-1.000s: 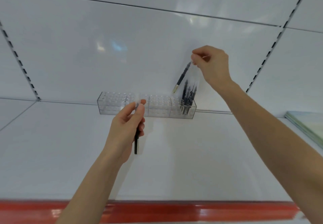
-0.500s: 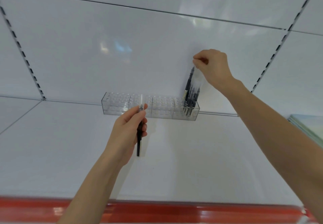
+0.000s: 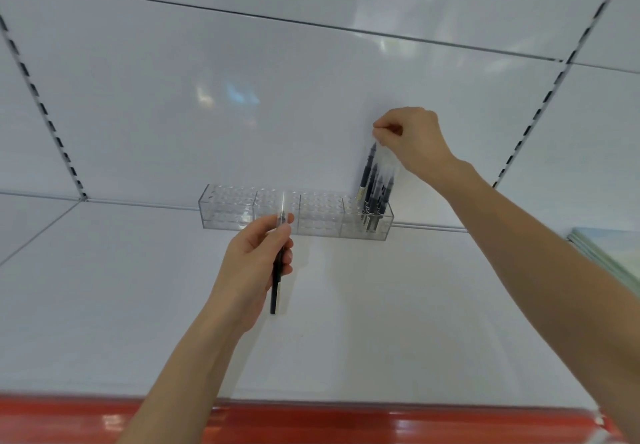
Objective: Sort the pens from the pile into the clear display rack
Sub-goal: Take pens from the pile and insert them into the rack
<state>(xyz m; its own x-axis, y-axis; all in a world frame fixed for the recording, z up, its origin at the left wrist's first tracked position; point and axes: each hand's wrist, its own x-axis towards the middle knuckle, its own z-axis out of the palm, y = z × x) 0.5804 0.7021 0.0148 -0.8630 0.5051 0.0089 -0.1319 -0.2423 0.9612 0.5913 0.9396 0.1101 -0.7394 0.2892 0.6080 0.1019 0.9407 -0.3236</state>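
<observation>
now, right hand (image 3: 412, 142): curled, with the fingertips pinched on the top end of a dark pen (image 3: 367, 169); the pen is held nearly upright, so that its lower end can be guided into a hole.
dark pen: its lower end is set at the right end section of the clear display rack (image 3: 228, 211), just beside pens already stood there; whether it is fully seated cannot be told.
left hand (image 3: 252, 267): closed round a second pen (image 3: 275, 287), clear cap up and dark barrel down, in front of the rack's middle; it is judged to be held ready as the next one.
rack: placed along the back edge of the shelf (image 3: 138, 305), against the rear panel; four sections can be made out.
contents: a cluster of dark pens (image 3: 381, 197) is stood in the right end section only; no pens are seen in the other three.
pile: none is shown in view.
</observation>
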